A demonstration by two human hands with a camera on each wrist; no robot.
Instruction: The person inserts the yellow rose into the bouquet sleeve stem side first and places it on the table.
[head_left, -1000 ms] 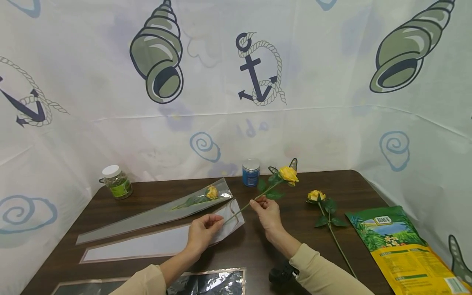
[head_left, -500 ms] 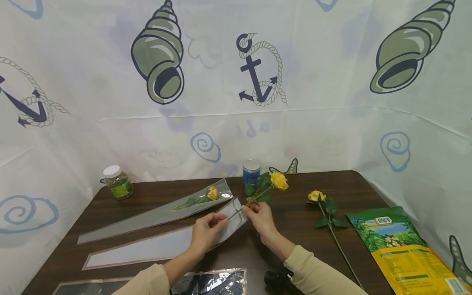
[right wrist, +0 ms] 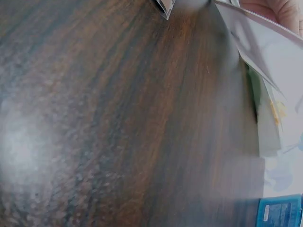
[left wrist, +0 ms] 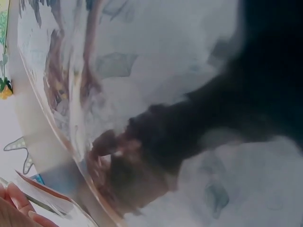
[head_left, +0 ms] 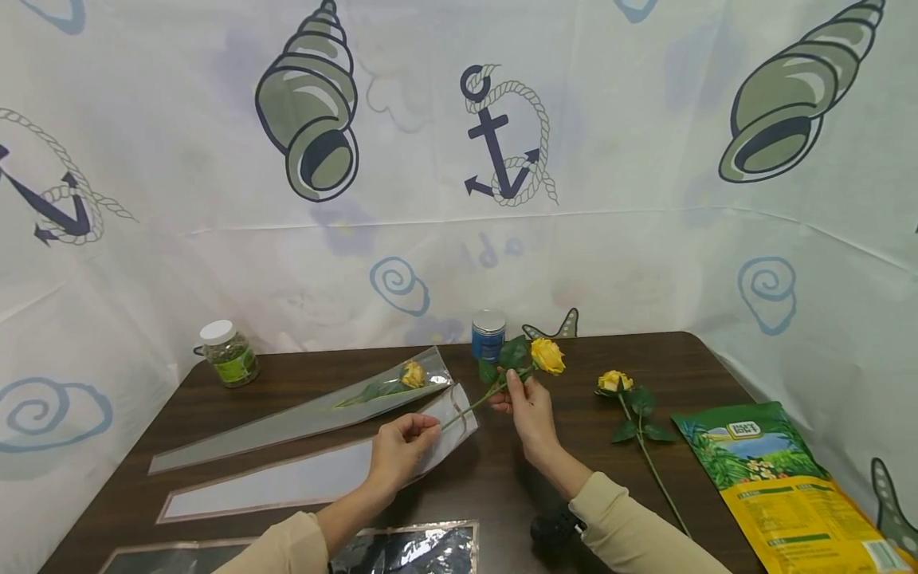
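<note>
My right hand (head_left: 527, 406) holds an artificial yellow rose (head_left: 547, 355) by its stem just below the bloom, near the leaves. From there the stem slants down left across the wide mouth of a white, pink-edged flower sleeve (head_left: 287, 481). My left hand (head_left: 404, 450) pinches that sleeve near its mouth, and the stem's lower end reaches these fingertips. In the left wrist view the stem (left wrist: 45, 205) lies beside the left fingers (left wrist: 18, 197); glossy film fills most of the picture. The right wrist view has the sleeve's raised edge (right wrist: 262, 42) but not the right hand.
Behind lies a clear sleeve (head_left: 272, 434) with a yellow rose inside. Another rose (head_left: 615, 382) and a green-yellow pouch (head_left: 782, 494) are at right. A lidded jar (head_left: 229, 356) and blue can (head_left: 488, 339) stand at the back. Dark shiny film (head_left: 409, 548) lies in front.
The rose first moved left and down towards the sleeve, then slightly back right. My right hand has shifted up the stem towards the bloom. The left hand and sleeve moved slightly right.
</note>
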